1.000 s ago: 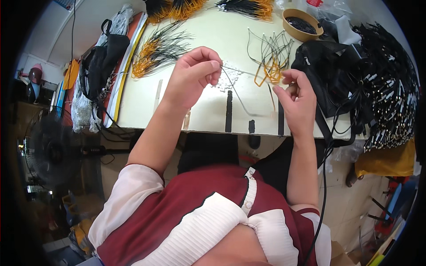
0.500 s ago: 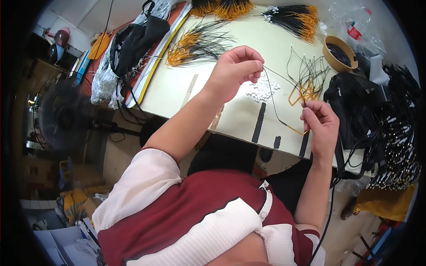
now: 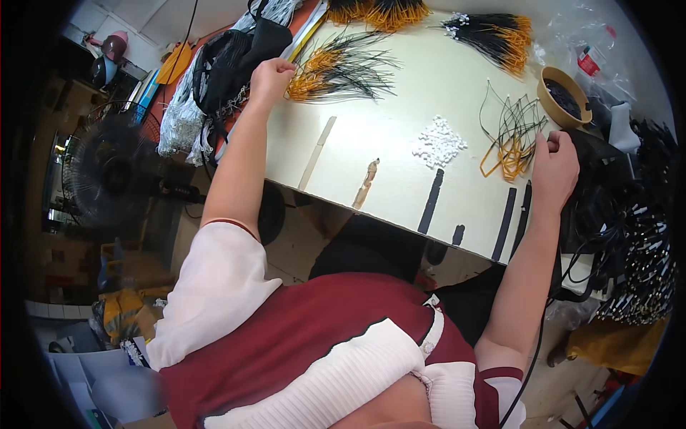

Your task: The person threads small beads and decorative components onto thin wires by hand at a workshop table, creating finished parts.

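Cords (image 3: 325, 69) fanned just right of the left hand (image 3: 271, 82) — its grip curled, but whether it pinched one I couldn't tell. Loops (image 3: 511, 159) lay left of the right hand (image 3: 556, 168), its grip equally unclear — lifting one singly seemed best against tangles.

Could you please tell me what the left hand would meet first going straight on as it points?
The left hand would likely first meet the black-and-orange cord pile just ahead; depth is unclear, so they may be touching.
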Demonstrator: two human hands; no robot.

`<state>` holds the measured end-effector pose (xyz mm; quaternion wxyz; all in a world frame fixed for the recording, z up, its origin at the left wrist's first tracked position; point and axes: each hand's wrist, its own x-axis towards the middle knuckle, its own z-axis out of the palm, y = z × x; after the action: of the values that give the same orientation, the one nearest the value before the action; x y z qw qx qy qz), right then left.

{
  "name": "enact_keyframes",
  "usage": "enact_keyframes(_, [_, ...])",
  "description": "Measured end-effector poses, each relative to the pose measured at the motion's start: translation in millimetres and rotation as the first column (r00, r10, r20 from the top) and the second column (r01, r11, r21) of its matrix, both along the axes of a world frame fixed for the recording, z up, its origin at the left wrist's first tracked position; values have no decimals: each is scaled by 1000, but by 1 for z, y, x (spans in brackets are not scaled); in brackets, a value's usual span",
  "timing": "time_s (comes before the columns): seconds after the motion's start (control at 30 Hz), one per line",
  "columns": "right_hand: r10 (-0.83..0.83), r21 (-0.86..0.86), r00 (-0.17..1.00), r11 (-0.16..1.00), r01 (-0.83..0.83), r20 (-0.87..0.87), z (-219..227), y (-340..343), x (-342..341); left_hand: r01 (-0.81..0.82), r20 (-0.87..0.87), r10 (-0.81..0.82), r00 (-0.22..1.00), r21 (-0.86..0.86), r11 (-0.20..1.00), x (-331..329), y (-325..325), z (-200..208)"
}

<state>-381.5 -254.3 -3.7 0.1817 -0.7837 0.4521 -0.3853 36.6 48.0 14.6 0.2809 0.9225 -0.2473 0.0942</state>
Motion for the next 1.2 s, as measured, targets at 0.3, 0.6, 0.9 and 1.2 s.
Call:
enact_keyframes(0.3, [155, 34, 984, 987, -158, 84, 12, 54, -34, 58, 59, -68, 996, 161, 985, 28, -24, -21])
enact_keyframes(0.6, [207, 123, 949, 963, -241, 237, -10, 76, -56, 116, -73, -120, 990, -59, 992, 50, -53, -6])
enact_keyframes(0.9, [201, 154, 937, 955, -252, 287, -14, 74, -59, 250, -394, -302, 868, -177, 952, 20, -72, 13])
enact_keyframes(1.2, [234, 182, 928, 938, -294, 291, -17, 71, -61, 221, -196, -210, 958, 34, 975, 22, -24, -2])
